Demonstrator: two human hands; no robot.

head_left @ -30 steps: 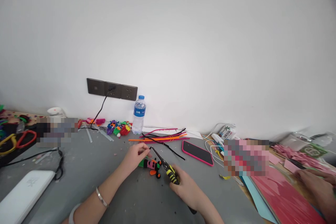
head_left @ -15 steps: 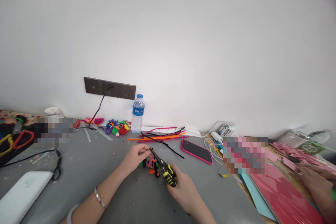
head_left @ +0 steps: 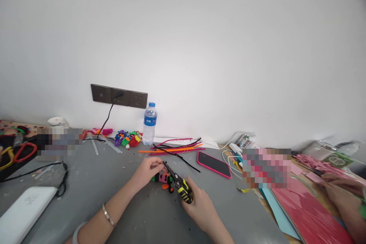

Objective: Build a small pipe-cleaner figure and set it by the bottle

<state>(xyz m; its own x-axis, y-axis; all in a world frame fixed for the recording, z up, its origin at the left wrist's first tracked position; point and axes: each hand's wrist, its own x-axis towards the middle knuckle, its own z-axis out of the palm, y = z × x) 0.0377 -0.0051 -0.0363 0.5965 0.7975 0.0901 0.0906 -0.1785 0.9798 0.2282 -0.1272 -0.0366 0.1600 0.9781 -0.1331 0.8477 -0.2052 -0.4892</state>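
My right hand (head_left: pixel 201 206) is wrapped round the yellow-and-black handles of a pair of pliers (head_left: pixel 177 182). The dark jaws point up and left to the fingertips of my left hand (head_left: pixel 146 173). Thumb and forefinger of that hand are pinched together at the jaw tips; what is between them is too small to make out. Just under the jaws lies a small fuzzy craft piece (head_left: pixel 164 177) in green, black and pink, partly covered by my left hand and the pliers. An orange oval bit (head_left: pixel 165 186) sits at its lower edge.
Orange, pink and black pipe cleaners (head_left: pixel 174 149) lie behind my hands, near a water bottle (head_left: pixel 150 124) and colourful fuzzy figures (head_left: pixel 128 139). A pink-edged phone (head_left: pixel 214 164) is to the right. At far right, another person's hands (head_left: pixel 340 194) work with pink paper. A white device (head_left: pixel 28 211) lies left.
My hands and the pliers stay nearly in place, the jaw tips still at my left fingertips. The other person's hands at the right have shifted slightly.
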